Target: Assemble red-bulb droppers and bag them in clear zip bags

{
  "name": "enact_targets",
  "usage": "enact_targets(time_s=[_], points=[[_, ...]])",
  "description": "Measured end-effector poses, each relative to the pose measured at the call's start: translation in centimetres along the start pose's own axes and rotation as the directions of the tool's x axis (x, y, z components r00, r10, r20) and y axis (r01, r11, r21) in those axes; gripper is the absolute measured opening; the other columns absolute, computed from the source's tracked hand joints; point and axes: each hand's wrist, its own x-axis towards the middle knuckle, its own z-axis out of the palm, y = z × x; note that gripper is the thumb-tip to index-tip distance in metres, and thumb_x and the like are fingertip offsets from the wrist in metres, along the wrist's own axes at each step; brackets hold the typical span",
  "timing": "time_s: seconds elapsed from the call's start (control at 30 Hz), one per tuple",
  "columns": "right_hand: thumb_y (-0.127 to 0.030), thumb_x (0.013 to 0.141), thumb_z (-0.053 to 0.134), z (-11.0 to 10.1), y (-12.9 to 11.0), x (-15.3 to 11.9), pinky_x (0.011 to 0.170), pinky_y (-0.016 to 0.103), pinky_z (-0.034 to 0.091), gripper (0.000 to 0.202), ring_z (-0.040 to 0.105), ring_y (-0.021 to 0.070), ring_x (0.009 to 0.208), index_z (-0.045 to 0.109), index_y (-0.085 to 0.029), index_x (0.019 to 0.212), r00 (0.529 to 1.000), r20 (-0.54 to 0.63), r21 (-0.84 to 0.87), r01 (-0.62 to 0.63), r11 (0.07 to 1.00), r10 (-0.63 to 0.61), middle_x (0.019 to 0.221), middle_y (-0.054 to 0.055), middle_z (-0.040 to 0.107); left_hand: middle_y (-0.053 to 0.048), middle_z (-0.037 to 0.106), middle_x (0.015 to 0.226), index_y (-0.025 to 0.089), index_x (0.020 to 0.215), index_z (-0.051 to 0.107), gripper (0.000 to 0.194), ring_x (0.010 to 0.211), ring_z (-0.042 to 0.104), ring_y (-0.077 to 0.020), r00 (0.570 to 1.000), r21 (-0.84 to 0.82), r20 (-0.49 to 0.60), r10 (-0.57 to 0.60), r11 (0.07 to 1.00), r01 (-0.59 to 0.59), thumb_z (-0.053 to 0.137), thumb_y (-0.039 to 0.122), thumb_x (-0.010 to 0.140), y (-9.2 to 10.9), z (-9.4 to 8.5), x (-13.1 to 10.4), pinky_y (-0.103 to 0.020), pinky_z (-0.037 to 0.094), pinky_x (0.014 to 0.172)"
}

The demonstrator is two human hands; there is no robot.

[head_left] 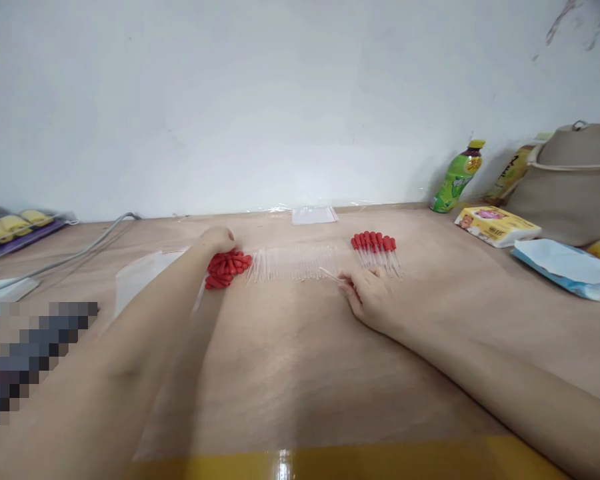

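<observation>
Nearest, a yellow strip (340, 459) runs along the front edge of the table (280, 373). Beyond it, both forearms extend inward, one to each side of the work area, which leaves the middle of the surface unobstructed.

The right hand (369, 297) pinches one thin, clear stick (331, 274) between thumb and fingers. The free end points left, toward the row; a grip at one end appears to keep the other exposed. The left hand (219, 241) is at the pile of red pieces (228, 265); its fingertips are hidden, so whether it grips one cannot be told.

Between the hands lies a row of clear sticks (295, 263), set side by side, presumably so that each can be lifted singly. The pile adjoins the row's left end, probably for short reach. Just beyond the right hand, a group of red-tipped sticks (375, 244) lies with red ends aligned away from the person, apparently to keep them orderly and separate from the row.

Farther back, a white packet (315, 215) lies near the wall (280, 100). At far right, a green bottle (459, 179) stands by the wall, outside the work area.
</observation>
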Motion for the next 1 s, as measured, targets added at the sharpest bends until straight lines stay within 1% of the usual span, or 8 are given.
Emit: enact_targets(time_s=[0.2, 0.37, 0.47, 0.53, 0.6, 0.7, 0.87, 1.0], points=[[-0.019, 0.088, 0.041, 0.0, -0.4, -0.1, 0.069, 0.029, 0.028, 0.018, 0.055, 0.0146, 0.063, 0.056, -0.015, 0.096, 0.996, -0.071, 0.030, 0.052, 0.998, -0.049, 0.072, 0.003, 0.066, -0.009, 0.067, 0.066, 0.017, 0.057, 0.063, 0.009, 0.069, 0.061, -0.0265, 0.999, -0.026, -0.040, -0.015, 1.000, 0.014, 0.069, 0.019, 0.051, 0.2, 0.7, 0.8, -0.030, 0.045, 0.063], [-0.018, 0.089, 0.039, 0.4, -0.1, -0.2, 0.070, 0.031, 0.030, 0.023, 0.056, 0.0159, 0.069, 0.055, -0.016, 0.104, 0.998, -0.056, 0.030, 0.044, 0.999, -0.042, 0.081, 0.006, 0.067, -0.008, 0.067, 0.085, 0.016, 0.086, 0.062, 0.021, 0.076, 0.060, -0.0217, 0.968, -0.134, -0.251, -0.023, 0.991, -0.011, 0.057, 0.032, 0.073, 0.2, 0.3, 0.0, -0.028, 0.046, 0.066], [-0.017, 0.089, 0.038, 0.7, 0.1, -0.3, 0.071, 0.031, 0.033, 0.023, 0.056, 0.0165, 0.073, 0.055, -0.016, 0.105, 0.998, -0.023, 0.075, 0.054, 0.996, -0.053, 0.083, 0.006, 0.065, -0.007, 0.064, 0.085, 0.016, 0.097, 0.055, 0.025, 0.073, 0.059, -0.0168, 0.897, -0.352, -0.443, 0.005, 0.919, -0.179, 0.049, 0.033, 0.080, 0.8, 0.2, -1.7, -0.026, 0.047, 0.064], [-0.016, 0.089, 0.037, 0.8, 0.2, -0.2, 0.070, 0.030, 0.035, 0.021, 0.055, 0.0167, 0.074, 0.055, -0.017, 0.100, 0.998, -0.012, 0.129, 0.058, 0.990, -0.057, 0.082, 0.006, 0.064, -0.004, 0.062, 0.081, 0.015, 0.096, 0.052, 0.024, 0.071, 0.058, -0.0142, 0.848, -0.553, -0.527, 0.057, 0.735, -0.393, 0.051, 0.031, 0.079, 1.4, 0.7, -3.7, -0.024, 0.048, 0.062], [-0.016, 0.089, 0.036, 0.6, 0.1, -0.1, 0.069, 0.029, 0.037, 0.019, 0.055, 0.0171, 0.076, 0.054, -0.017, 0.096, 0.999, -0.002, 0.181, 0.050, 0.982, -0.050, 0.083, 0.006, 0.062, -0.003, 0.062, 0.082, 0.016, 0.098, 0.051, 0.024, 0.070, 0.058, -0.0128, 0.854, -0.693, -0.503, 0.136, 0.527, -0.492, 0.051, 0.030, 0.079, 2.3, 1.8, -6.5, -0.024, 0.048, 0.063], [-0.017, 0.089, 0.036, 0.3, -0.1, -0.1, 0.067, 0.028, 0.039, 0.018, 0.054, 0.0170, 0.076, 0.053, -0.017, 0.094, 0.998, 0.050, 0.251, 0.011, 0.968, -0.024, 0.083, 0.006, 0.060, -0.004, 0.062, 0.081, 0.015, 0.091, 0.056, 0.021, 0.071, 0.059, -0.0131, 0.909, -0.849, -0.323, 0.262, 0.343, -0.401, 0.049, 0.032, 0.079, 3.8, 3.9, -11.2, -0.026, 0.048, 0.067], [-0.021, 0.087, 0.040, 0.1, -0.7, 0.0, 0.066, 0.028, 0.040, 0.013, 0.054, 0.0159, 0.074, 0.053, -0.018, 0.088, 0.990, 0.140, 0.312, -0.061, 0.948, 0.018, 0.081, 0.005, 0.060, -0.003, 0.062, 0.076, 0.015, 0.073, 0.054, 0.023, 0.071, 0.060, -0.0141, 0.933, -0.912, -0.129, 0.335, 0.329, -0.244, 0.065, 0.034, 0.068, 5.8, 6.9, -15.9, -0.027, 0.047, 0.068], [-0.022, 0.087, 0.042, 0.3, -1.6, 0.4, 0.067, 0.028, 0.041, 0.012, 0.056, 0.0147, 0.073, 0.054, -0.019, 0.086, 0.984, 0.174, 0.387, -0.099, 0.917, 0.033, 0.079, 0.003, 0.062, -0.001, 0.060, 0.072, 0.016, 0.074, 0.049, 0.026, 0.069, 0.059, -0.0132, 0.913, -0.920, -0.150, 0.380, 0.285, -0.270, 0.066, 0.034, 0.069, 6.2, 7.6, -16.1, -0.026, 0.046, 0.066]])
